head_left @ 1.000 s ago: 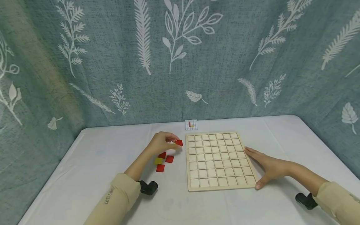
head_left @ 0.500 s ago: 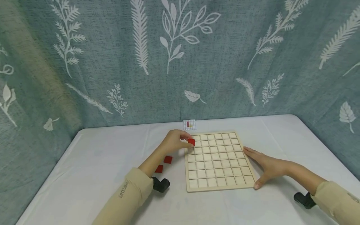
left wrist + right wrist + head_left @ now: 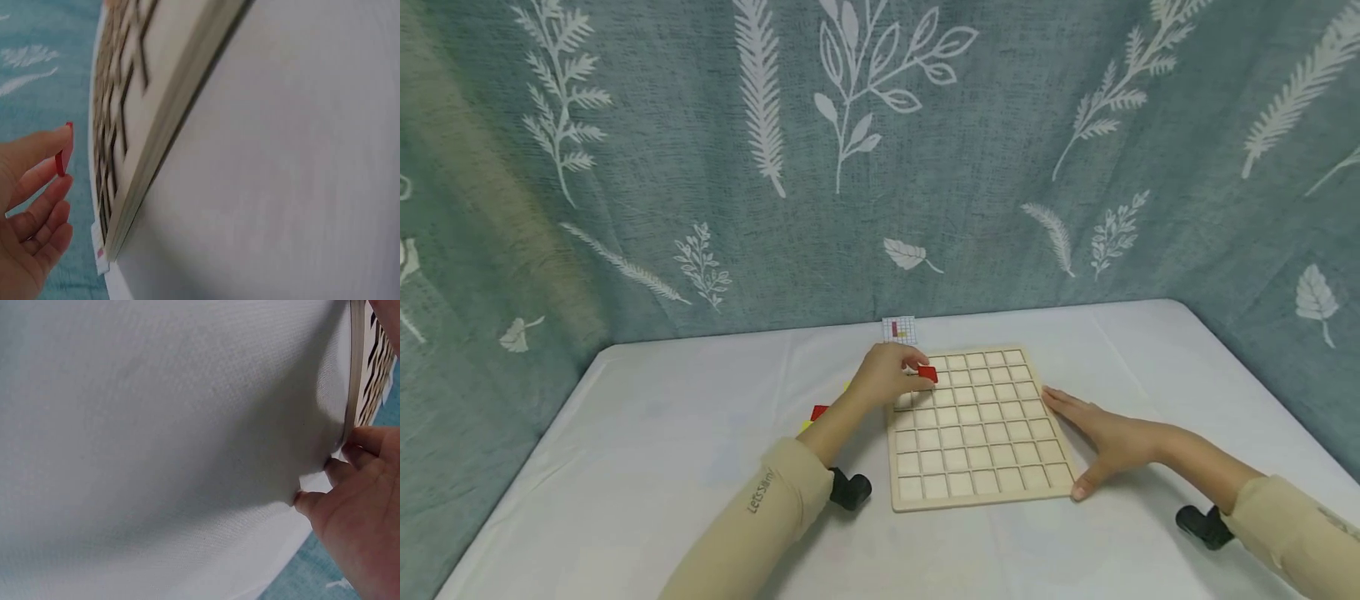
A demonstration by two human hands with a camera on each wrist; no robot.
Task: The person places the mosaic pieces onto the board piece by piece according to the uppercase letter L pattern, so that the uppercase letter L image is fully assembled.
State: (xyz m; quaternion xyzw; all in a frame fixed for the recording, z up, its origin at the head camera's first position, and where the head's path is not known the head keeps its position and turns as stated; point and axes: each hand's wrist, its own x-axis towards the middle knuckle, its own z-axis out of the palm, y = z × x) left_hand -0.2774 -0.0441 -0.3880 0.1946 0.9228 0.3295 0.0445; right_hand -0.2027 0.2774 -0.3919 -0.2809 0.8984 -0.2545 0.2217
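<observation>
In the head view my left hand (image 3: 886, 377) pinches a red square tile (image 3: 928, 374) between thumb and fingers. It hovers over the upper left cells of a wooden grid board (image 3: 985, 502). The left wrist view shows the same red tile (image 3: 64, 151) edge-on at the fingertips, apart from the board. My right hand (image 3: 1108, 437) lies along the board's right edge, fingers extended, thumb at the near right corner. In the right wrist view its fingertips touch the board's side (image 3: 355, 381) and the cloth. No tile shows in the visible cells.
Behind my left forearm, a red tile (image 3: 819, 412) and a yellow tile (image 3: 806, 425) are partly hidden. A small printed grid card (image 3: 898, 329) with a red and yellow pattern lies beyond the board. White cloth (image 3: 700, 450) covers the table; a green patterned curtain (image 3: 790, 275) hangs behind.
My left hand has carried the red tile rightward from beside the board to over its upper left cells. The left forearm now covers more of the loose tiles. My right hand stays at the board's edge.
</observation>
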